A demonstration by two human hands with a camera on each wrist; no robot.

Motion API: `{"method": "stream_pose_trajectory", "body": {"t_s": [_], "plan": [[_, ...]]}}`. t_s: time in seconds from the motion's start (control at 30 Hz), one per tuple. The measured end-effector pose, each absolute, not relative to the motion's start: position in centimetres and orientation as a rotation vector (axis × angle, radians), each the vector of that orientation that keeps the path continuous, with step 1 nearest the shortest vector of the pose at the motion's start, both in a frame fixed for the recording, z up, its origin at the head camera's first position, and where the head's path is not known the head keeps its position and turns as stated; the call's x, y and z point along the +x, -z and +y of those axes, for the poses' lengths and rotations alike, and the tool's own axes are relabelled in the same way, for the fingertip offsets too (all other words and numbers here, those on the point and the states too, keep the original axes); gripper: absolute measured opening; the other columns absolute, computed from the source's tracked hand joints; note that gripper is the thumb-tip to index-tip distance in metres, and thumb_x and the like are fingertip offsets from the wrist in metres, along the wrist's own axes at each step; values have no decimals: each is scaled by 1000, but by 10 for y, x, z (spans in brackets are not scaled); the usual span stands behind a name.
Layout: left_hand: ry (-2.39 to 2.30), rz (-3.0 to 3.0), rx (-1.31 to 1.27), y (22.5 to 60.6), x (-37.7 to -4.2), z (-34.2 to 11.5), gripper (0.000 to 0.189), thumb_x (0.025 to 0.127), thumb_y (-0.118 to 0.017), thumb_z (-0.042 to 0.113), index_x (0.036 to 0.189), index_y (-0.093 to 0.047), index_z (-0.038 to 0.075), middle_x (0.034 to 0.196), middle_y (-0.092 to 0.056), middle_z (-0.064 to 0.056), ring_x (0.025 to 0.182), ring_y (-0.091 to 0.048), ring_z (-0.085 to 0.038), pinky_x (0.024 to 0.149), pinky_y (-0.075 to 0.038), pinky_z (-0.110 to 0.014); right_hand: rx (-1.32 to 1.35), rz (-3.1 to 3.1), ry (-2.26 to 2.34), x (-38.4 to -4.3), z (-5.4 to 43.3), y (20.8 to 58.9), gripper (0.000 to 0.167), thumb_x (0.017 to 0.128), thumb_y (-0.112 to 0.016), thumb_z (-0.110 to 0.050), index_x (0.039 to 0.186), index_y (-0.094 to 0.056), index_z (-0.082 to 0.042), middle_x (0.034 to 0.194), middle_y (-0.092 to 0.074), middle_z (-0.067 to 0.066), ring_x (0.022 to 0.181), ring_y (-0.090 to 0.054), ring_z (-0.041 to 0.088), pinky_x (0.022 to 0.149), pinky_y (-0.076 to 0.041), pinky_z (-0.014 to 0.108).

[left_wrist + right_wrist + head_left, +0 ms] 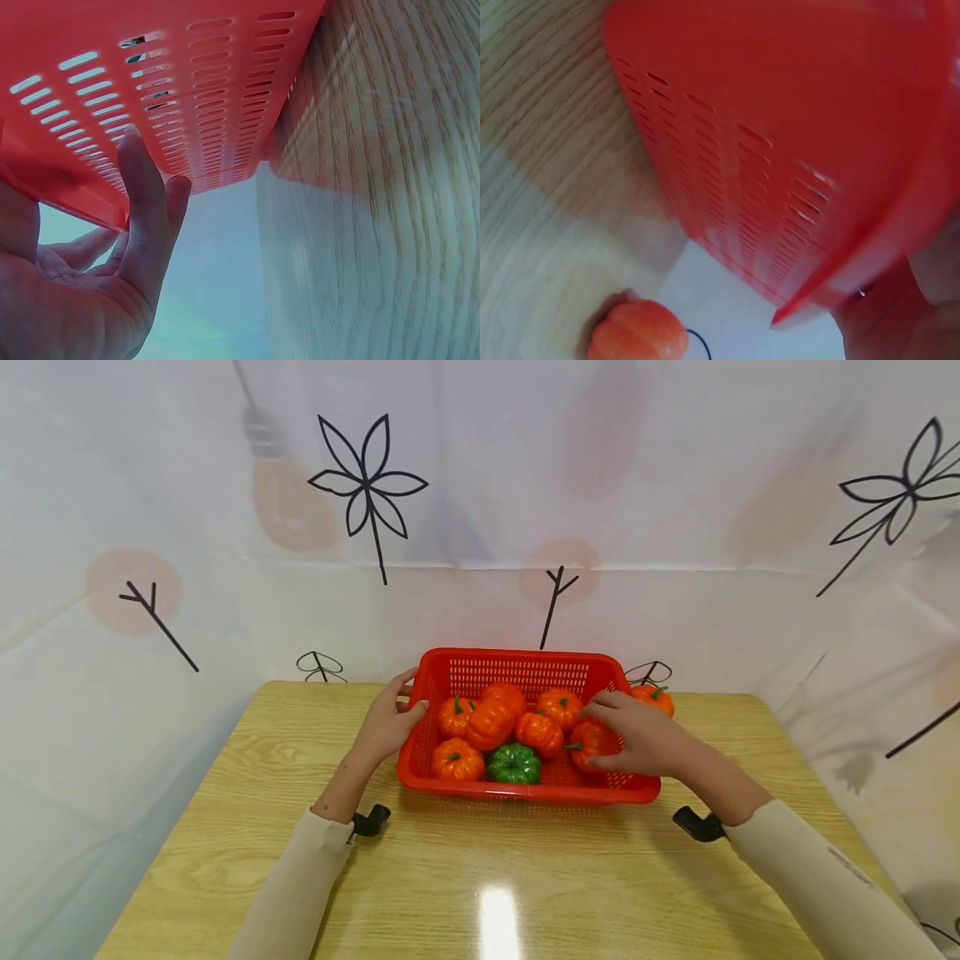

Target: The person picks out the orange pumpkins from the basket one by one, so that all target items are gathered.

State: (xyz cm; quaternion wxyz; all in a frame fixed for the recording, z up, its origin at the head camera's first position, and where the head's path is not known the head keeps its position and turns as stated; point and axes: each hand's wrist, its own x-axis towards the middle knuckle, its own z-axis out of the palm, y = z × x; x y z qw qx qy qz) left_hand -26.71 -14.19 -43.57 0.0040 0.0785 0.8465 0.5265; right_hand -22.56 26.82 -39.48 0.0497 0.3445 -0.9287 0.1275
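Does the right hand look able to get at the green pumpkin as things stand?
Probably yes: the green pumpkin lies uncovered in the open-topped red basket, left of the right hand, though that hand is around an orange pumpkin.

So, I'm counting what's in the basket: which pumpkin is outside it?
The orange pumpkin on the table beyond the right hand; the other visible pumpkins are inside the red basket.

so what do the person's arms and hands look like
The left hand and right hand wear no gloves. The left sleeve and right sleeve are pale beige, the right one faintly marked in grey. A black, bent piece shows by each wrist.
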Motion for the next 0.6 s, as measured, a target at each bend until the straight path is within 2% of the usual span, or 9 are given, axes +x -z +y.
{"method": "stream_pose_trajectory", "body": {"t_s": [0.37,0.6], "plan": [[-1671,2645,268,435,-267,-143,63,106,-64,17,164,-40,15,135,-58,-18,109,-67,-35,85,-65,-46,1065,-2937,-186,-234,255,401,62,73,-98,-40,121,-72,-10,110,-62,2,95,-64,24,86,-60,48],[-1668,2644,263,437,-268,-143,63,106,-64,17,164,-40,16,136,-58,-18,110,-67,-35,85,-65,-46,1089,-3007,-2,-235,250,403,68,73,-98,-42,127,-70,-13,117,-62,9,99,-66,31,90,-59,53]]}}
